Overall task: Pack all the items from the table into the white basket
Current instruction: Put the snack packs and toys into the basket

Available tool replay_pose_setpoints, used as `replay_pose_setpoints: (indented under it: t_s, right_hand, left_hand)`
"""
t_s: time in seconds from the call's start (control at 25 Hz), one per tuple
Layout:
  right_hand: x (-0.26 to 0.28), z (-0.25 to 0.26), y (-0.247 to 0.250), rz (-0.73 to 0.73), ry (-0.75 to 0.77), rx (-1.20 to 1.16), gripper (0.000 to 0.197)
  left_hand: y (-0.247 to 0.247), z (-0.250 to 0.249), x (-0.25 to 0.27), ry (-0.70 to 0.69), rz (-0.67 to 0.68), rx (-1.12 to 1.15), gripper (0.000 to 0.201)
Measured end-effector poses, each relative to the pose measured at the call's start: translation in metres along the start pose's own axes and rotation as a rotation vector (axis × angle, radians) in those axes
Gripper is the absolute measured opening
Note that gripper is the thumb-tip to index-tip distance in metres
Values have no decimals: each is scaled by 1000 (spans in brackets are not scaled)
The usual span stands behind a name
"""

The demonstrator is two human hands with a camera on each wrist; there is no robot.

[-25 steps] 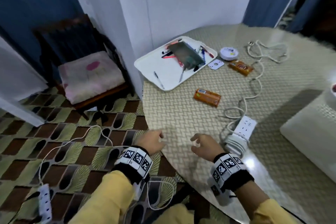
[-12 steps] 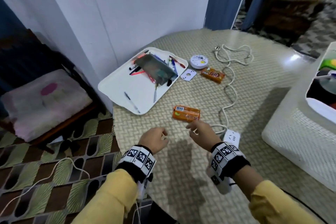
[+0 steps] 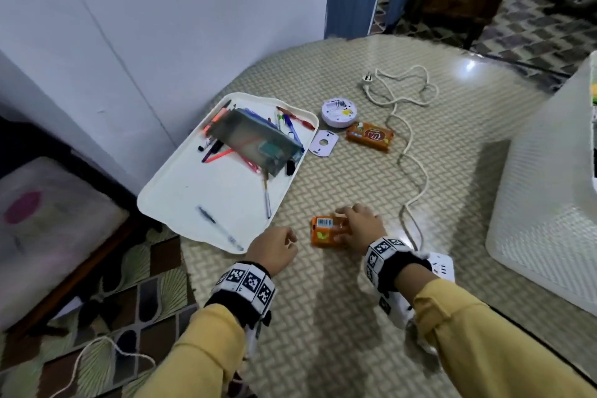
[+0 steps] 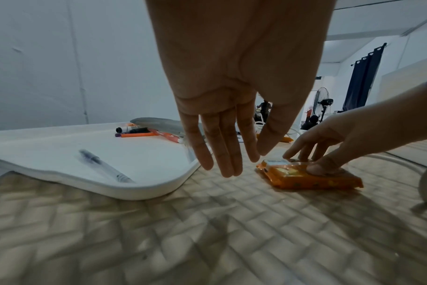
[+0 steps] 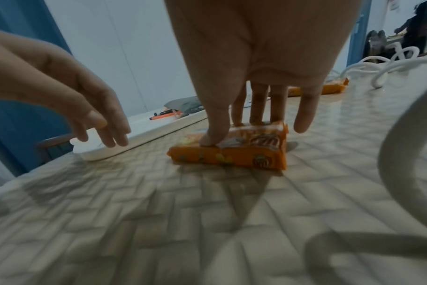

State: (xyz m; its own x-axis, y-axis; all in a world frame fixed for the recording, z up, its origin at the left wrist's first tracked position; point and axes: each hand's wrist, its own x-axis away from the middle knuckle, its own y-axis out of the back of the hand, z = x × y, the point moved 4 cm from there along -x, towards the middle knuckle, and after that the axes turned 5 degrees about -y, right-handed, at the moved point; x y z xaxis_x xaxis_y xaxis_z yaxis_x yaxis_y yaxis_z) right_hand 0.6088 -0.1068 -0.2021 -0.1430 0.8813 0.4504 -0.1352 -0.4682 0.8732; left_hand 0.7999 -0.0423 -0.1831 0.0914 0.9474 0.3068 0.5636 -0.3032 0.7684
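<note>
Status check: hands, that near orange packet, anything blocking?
Right hand pinching near orange packet, flat on table. Left hand open, empty, beside white tray. White power cable lies between packet and white basket.

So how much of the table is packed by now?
Some items already show inside the white basket. In hand: the right hand is closing its grip on the near orange snack packet; the left hand is empty. Left: the far orange packet, round white disc, white power strip, and pen-filled white tray.
</note>
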Motion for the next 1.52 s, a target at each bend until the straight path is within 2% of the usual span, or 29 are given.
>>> replay_pose_setpoints:
  t_s: [0.08, 0.24, 0.36, 0.52, 0.6, 0.68, 0.8, 0.88, 0.96, 1.08, 1.2, 1.36, 1.52]
  right_hand:
    - [0, -2, -3, 4, -47, -45, 62]
    - [7, -6, 1, 7, -24, -293, 49]
    - [16, -28, 24, -191, -107, -446, 38]
    - [18, -80, 58, -470, -234, -833, 30]
    - [17, -102, 70, -552, -244, -1038, 23]
    - [17, -119, 78, -580, -237, -1219, 21]
    - [24, -135, 82, -561, -222, -1310, 20]
    - [27, -146, 78, -546, -227, -1318, 20]
    - [28, -157, 71, -539, -243, -1322, 20]
    - [28, -167, 62, -522, -293, -1329, 20]
    - [28, -173, 57, -538, -312, -1336, 21]
    - [27, -174, 52, -559, -329, -1310, 22]
    - [31, -161, 54, -578, -314, -1262, 22]
  left_hand:
    - [0, 1, -12, -14, -2, 7, 21]
    - [3, -8, -47, -50, -24, 38, 19]
    - [10, -29, -80, -130, -43, 68, 19]
    - [10, -66, -147, -241, -59, 86, 21]
    - [7, -86, -185, -255, -69, 95, 24]
    - [5, -105, -221, -273, -100, 78, 31]
    - [3, -134, -265, -356, -133, -26, 44]
    - [-1, -152, -295, -422, -100, -152, 47]
    - [-9, -160, -318, -438, -6, -307, 49]
    - [-18, -159, -330, -419, 90, -532, 51]
    - [-27, -156, -320, -356, 68, -642, 62]
    - [-31, -150, -298, -276, 61, -408, 67]
    - [-36, -149, -267, -328, 31, -209, 65]
